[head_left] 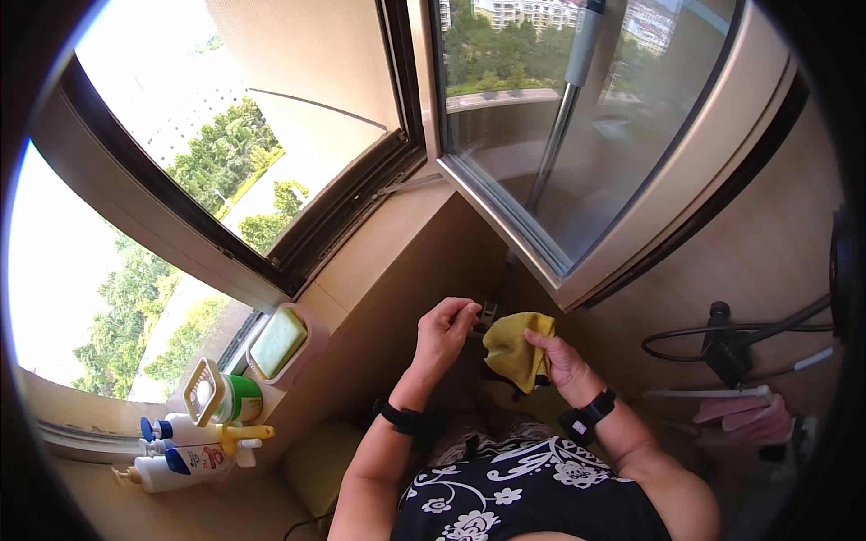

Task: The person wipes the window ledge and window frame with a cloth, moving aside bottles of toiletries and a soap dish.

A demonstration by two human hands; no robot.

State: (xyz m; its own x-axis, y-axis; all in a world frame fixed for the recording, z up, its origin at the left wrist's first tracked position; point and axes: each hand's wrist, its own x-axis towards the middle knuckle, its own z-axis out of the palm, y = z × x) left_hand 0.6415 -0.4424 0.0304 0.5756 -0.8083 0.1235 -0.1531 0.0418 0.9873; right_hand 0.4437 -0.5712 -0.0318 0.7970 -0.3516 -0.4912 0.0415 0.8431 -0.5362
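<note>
Yellow cloth (516, 350): bunched in right hand (557, 359), fingers clamped on it, below open window sash (577, 153).
Left hand (444, 330): fingers pinched together at small metal fitting (487, 314).
Progress: wiping seemingly not begun; glass untouched.

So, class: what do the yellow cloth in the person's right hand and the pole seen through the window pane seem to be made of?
Yellow cloth: looks like soft fabric, perhaps microfibre; it is matt and folds and droops from the right hand. Pole: probably metal, smooth and shiny, with a bright glint along its straight shaft; its grey upper sleeve may be plastic.
</note>
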